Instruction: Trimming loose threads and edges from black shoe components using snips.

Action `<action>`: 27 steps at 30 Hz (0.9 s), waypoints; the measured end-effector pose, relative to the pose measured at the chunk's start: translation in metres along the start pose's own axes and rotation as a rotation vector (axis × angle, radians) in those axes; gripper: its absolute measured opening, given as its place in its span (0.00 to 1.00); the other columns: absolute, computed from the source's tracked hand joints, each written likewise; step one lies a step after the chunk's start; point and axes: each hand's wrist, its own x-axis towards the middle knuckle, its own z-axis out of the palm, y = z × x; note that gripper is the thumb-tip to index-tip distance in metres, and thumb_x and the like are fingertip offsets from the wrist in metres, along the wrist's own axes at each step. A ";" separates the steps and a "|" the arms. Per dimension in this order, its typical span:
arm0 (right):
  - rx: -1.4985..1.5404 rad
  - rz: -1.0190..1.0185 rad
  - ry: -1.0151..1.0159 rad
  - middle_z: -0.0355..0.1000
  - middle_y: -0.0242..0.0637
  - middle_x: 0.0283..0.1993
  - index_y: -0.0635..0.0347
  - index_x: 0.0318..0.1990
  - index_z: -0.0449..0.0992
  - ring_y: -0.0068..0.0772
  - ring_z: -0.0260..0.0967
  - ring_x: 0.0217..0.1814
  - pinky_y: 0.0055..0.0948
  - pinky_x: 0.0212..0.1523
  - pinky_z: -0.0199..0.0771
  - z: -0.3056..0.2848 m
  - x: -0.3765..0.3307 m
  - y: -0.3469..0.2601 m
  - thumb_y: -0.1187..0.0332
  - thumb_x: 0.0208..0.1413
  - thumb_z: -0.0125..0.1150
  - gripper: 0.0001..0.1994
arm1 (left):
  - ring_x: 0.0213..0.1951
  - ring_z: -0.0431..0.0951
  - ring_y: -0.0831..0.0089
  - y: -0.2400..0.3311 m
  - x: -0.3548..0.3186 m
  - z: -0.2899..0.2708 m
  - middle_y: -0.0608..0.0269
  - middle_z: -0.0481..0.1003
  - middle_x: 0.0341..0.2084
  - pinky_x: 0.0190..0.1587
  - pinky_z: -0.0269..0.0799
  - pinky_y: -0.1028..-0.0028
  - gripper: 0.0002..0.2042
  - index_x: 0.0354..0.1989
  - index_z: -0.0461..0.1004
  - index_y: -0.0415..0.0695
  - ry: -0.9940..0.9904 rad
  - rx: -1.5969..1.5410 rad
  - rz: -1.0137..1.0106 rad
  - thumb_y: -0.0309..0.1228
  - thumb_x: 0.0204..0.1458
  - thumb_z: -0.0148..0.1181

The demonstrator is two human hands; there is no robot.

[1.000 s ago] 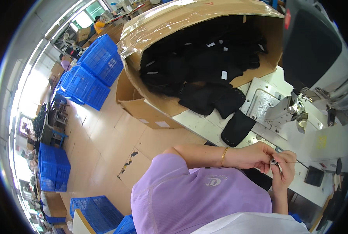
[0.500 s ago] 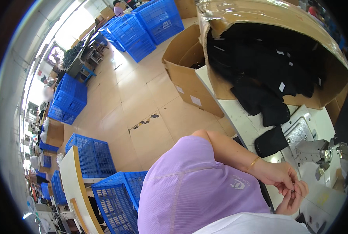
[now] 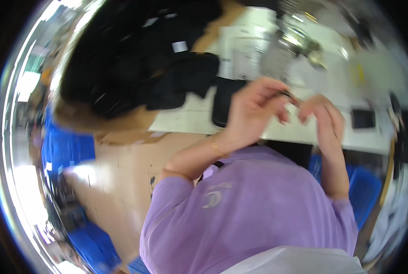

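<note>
The view is blurred. My left hand [image 3: 254,107], with a gold bracelet on its wrist, is raised in front of my lilac top and pinches a small thin dark thing [image 3: 291,97]. My right hand [image 3: 320,116] is close beside it, its curled fingertips meeting the other end of that thing. What the thing is cannot be made out. Both hands hover over the near edge of a white worktable [image 3: 190,118].
A sewing machine [image 3: 295,41] stands at the back of the table. A flat black fabric piece [image 3: 224,102] lies near my left hand. A cardboard box [image 3: 121,125] piled with black fabric [image 3: 135,59] is at the left. Blue crates [image 3: 69,148] stand on the floor.
The view has swung sharply, so the table and box now sit at the top. My hands stay together on the small thing and have come up closer to the camera.
</note>
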 end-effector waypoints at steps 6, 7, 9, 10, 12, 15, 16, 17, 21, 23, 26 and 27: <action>0.228 0.095 0.109 0.69 0.37 0.28 0.65 0.28 0.69 0.26 0.66 0.28 0.25 0.33 0.68 -0.011 -0.001 0.011 0.67 0.68 0.43 0.16 | 0.28 0.76 0.78 -0.006 0.005 -0.001 0.52 0.78 0.35 0.31 0.74 0.79 0.08 0.47 0.67 0.35 -0.233 0.217 -0.014 0.18 0.60 0.50; 0.366 0.140 0.159 0.70 0.38 0.28 0.65 0.28 0.69 0.26 0.67 0.29 0.25 0.33 0.69 -0.015 0.000 0.012 0.66 0.68 0.43 0.16 | 0.28 0.76 0.78 -0.008 0.005 0.000 0.52 0.77 0.35 0.30 0.74 0.78 0.08 0.47 0.66 0.35 -0.257 0.176 -0.035 0.19 0.60 0.50; 0.532 0.193 0.242 0.72 0.40 0.30 0.66 0.29 0.70 0.28 0.71 0.30 0.26 0.35 0.74 -0.016 0.003 0.014 0.63 0.69 0.42 0.18 | 0.27 0.77 0.76 -0.011 0.004 0.001 0.49 0.77 0.36 0.30 0.75 0.77 0.08 0.47 0.65 0.36 -0.273 0.140 -0.078 0.21 0.61 0.50; 0.535 0.198 0.249 0.72 0.40 0.30 0.66 0.29 0.70 0.28 0.71 0.30 0.26 0.35 0.74 -0.016 0.004 0.012 0.63 0.69 0.42 0.18 | 0.27 0.77 0.76 -0.012 0.003 0.003 0.49 0.77 0.36 0.30 0.75 0.77 0.08 0.47 0.65 0.36 -0.275 0.141 -0.087 0.21 0.61 0.50; 0.614 0.108 0.227 0.72 0.42 0.31 0.67 0.30 0.70 0.30 0.72 0.31 0.27 0.36 0.75 -0.017 0.004 0.009 0.62 0.69 0.43 0.18 | 0.28 0.77 0.75 -0.011 0.003 0.005 0.47 0.78 0.37 0.30 0.76 0.77 0.07 0.46 0.66 0.37 -0.206 0.124 -0.130 0.21 0.61 0.51; 0.613 0.062 0.089 0.72 0.44 0.32 0.67 0.30 0.70 0.31 0.73 0.32 0.28 0.36 0.76 -0.011 -0.008 -0.003 0.64 0.69 0.43 0.18 | 0.28 0.78 0.74 -0.011 0.005 -0.003 0.45 0.78 0.40 0.30 0.76 0.77 0.07 0.46 0.66 0.38 -0.152 0.026 -0.208 0.22 0.61 0.52; 0.616 0.064 0.088 0.72 0.44 0.32 0.67 0.30 0.70 0.31 0.73 0.32 0.28 0.36 0.76 -0.009 -0.010 -0.003 0.64 0.69 0.43 0.18 | 0.28 0.78 0.74 -0.013 0.006 -0.006 0.45 0.78 0.40 0.30 0.76 0.77 0.07 0.46 0.66 0.38 -0.149 0.028 -0.209 0.22 0.61 0.52; 0.581 0.092 0.068 0.73 0.44 0.32 0.68 0.30 0.70 0.32 0.73 0.32 0.28 0.36 0.76 -0.006 -0.013 -0.001 0.65 0.69 0.43 0.17 | 0.28 0.77 0.74 -0.014 0.008 -0.008 0.44 0.78 0.40 0.30 0.76 0.77 0.07 0.46 0.66 0.39 -0.137 -0.076 -0.230 0.22 0.61 0.52; 0.489 0.150 0.101 0.73 0.42 0.32 0.69 0.30 0.70 0.31 0.73 0.32 0.28 0.37 0.76 -0.001 -0.015 0.001 0.66 0.68 0.43 0.17 | 0.27 0.77 0.74 -0.016 0.009 -0.010 0.44 0.78 0.40 0.29 0.76 0.77 0.07 0.46 0.68 0.41 -0.107 -0.188 -0.228 0.23 0.61 0.53; 0.457 0.172 0.129 0.72 0.42 0.32 0.69 0.30 0.70 0.31 0.73 0.32 0.28 0.37 0.76 -0.003 -0.014 0.003 0.66 0.68 0.43 0.17 | 0.27 0.77 0.74 -0.016 0.009 -0.010 0.44 0.78 0.40 0.29 0.76 0.77 0.07 0.46 0.68 0.40 -0.118 -0.153 -0.202 0.23 0.60 0.53; 0.460 0.182 0.156 0.73 0.42 0.32 0.69 0.31 0.71 0.30 0.73 0.33 0.28 0.37 0.76 -0.008 -0.012 0.007 0.65 0.68 0.43 0.17 | 0.27 0.77 0.75 -0.016 0.006 -0.009 0.45 0.78 0.39 0.29 0.76 0.77 0.07 0.46 0.69 0.39 -0.145 -0.087 -0.161 0.22 0.60 0.54; 0.480 0.189 0.186 0.73 0.42 0.33 0.69 0.31 0.71 0.30 0.73 0.34 0.28 0.38 0.77 -0.008 -0.011 0.008 0.65 0.68 0.44 0.17 | 0.27 0.77 0.75 -0.016 0.005 -0.008 0.46 0.78 0.38 0.29 0.76 0.77 0.07 0.46 0.69 0.39 -0.160 -0.055 -0.146 0.21 0.59 0.54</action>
